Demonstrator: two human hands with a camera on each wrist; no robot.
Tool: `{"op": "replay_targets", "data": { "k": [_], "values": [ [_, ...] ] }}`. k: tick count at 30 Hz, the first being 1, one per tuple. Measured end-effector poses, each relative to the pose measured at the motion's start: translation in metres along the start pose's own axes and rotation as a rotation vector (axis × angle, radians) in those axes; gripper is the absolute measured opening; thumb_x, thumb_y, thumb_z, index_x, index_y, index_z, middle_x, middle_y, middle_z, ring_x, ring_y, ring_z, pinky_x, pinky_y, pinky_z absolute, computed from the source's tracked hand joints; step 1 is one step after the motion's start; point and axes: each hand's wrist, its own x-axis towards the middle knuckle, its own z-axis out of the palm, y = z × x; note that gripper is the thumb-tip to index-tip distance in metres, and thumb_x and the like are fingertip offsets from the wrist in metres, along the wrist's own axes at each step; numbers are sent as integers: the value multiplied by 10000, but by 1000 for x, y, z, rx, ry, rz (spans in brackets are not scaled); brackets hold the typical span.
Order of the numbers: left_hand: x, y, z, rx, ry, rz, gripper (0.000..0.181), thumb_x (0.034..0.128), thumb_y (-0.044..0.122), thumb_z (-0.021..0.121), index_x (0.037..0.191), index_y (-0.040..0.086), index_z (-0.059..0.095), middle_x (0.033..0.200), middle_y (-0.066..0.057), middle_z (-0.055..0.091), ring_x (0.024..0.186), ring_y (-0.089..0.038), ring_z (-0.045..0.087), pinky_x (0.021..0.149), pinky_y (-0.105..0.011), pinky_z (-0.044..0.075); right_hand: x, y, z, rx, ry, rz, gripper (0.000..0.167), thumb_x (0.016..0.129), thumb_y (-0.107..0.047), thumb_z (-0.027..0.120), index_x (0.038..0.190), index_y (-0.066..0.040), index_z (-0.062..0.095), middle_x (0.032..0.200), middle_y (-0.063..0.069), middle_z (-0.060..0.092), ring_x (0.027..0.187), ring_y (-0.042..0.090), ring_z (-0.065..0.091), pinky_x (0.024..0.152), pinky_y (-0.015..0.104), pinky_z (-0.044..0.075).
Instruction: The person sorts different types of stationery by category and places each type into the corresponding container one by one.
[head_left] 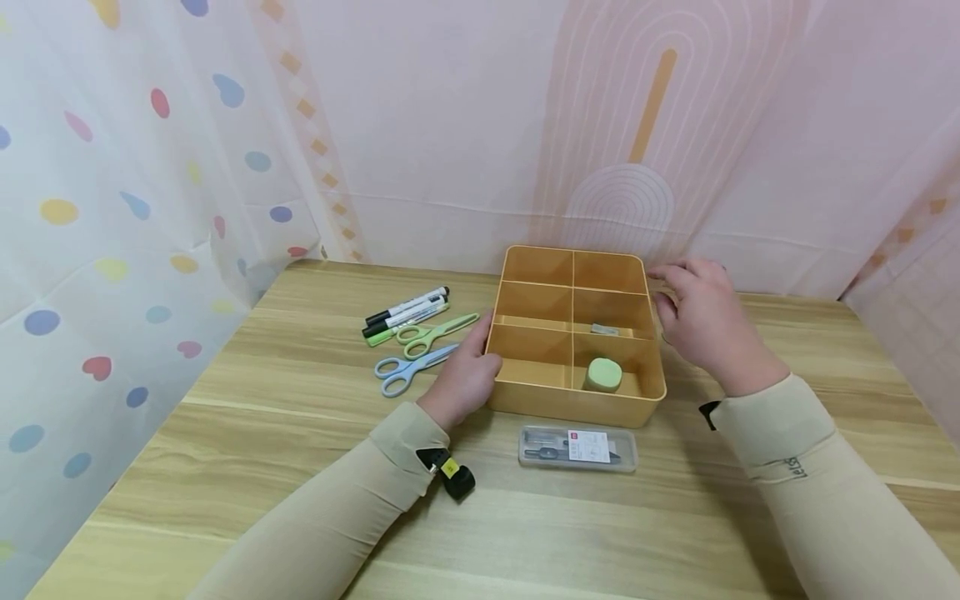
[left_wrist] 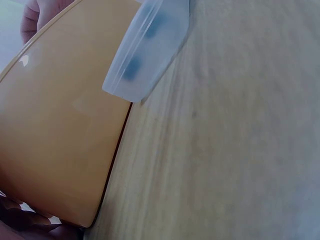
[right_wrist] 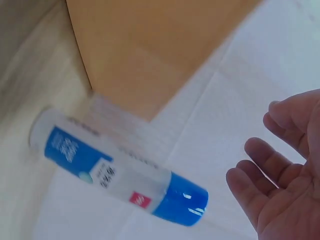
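My left hand [head_left: 465,375] grips the front left corner of an orange storage box [head_left: 570,404], fingers along its outer left wall and thumb at the rim. In the left wrist view, the fingers [left_wrist: 30,220] are dark and partly cut off. My right hand [head_left: 701,321] is beside the box's far right side, fingers loosely bent and holding nothing. Near it, in the right wrist view, a glue stick [right_wrist: 120,170] with a blue cap stands close to the box; it is hidden in the head view. Inside the box lie a pale green round item [head_left: 603,375] and a small sharpener-like piece [head_left: 604,330].
In front of the box lies a clear-lidded compass set case [head_left: 577,448]. To the left are green scissors [head_left: 427,335], blue scissors [head_left: 408,367] and several markers [head_left: 405,315]. Patterned curtains [head_left: 450,125] hang behind the wooden table [head_left: 262,467].
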Motion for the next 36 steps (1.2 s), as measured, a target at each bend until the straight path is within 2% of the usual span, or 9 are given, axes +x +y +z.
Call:
{"op": "replay_targets", "data": {
  "k": [8, 18, 24, 31, 36],
  "values": [
    [0, 2, 1, 4, -6, -4, 803, 956, 58, 389, 1705, 246, 170, 1757, -9, 234, 1598, -290, 283, 1289, -569, 243, 8, 13, -17, -70, -28, 25, 306, 938, -9, 640, 1217, 110, 679, 1202, 331, 625, 1173, 512, 525, 1062, 627, 394],
    [3, 0, 2, 10, 5, -10, 815, 944, 52, 382, 1705, 256, 175, 1752, -8, 254, 1584, -295, 312, 1278, -574, 269, 19, 29, -30, -135, -256, 171, 447, 1003, -141, 611, 1384, 91, 581, 1397, 354, 513, 1359, 580, 364, 1170, 655, 292],
    [3, 1, 2, 12, 8, -12, 811, 945, 56, 381, 1705, 252, 175, 1752, -9, 254, 1584, -291, 310, 1282, -569, 263, 24, 37, -31, -135, -338, 229, 530, 1026, -191, 594, 1474, 75, 497, 1488, 382, 435, 1424, 602, 283, 1180, 700, 280],
    [3, 1, 2, 18, 8, -10, 803, 956, 60, 386, 1706, 249, 170, 1754, -15, 245, 1586, -299, 306, 1283, -571, 255, 28, 45, -32, -148, -392, 230, 559, 1024, -202, 598, 1485, 86, 472, 1503, 405, 413, 1436, 601, 273, 1208, 684, 236],
    [3, 1, 2, 18, 4, -6, 804, 953, 57, 385, 1705, 246, 173, 1752, -15, 252, 1586, -299, 305, 1284, -575, 252, 28, 51, -32, -157, -426, 227, 562, 1007, -190, 610, 1468, 104, 479, 1480, 421, 419, 1398, 608, 313, 1182, 703, 289]
  ]
}}
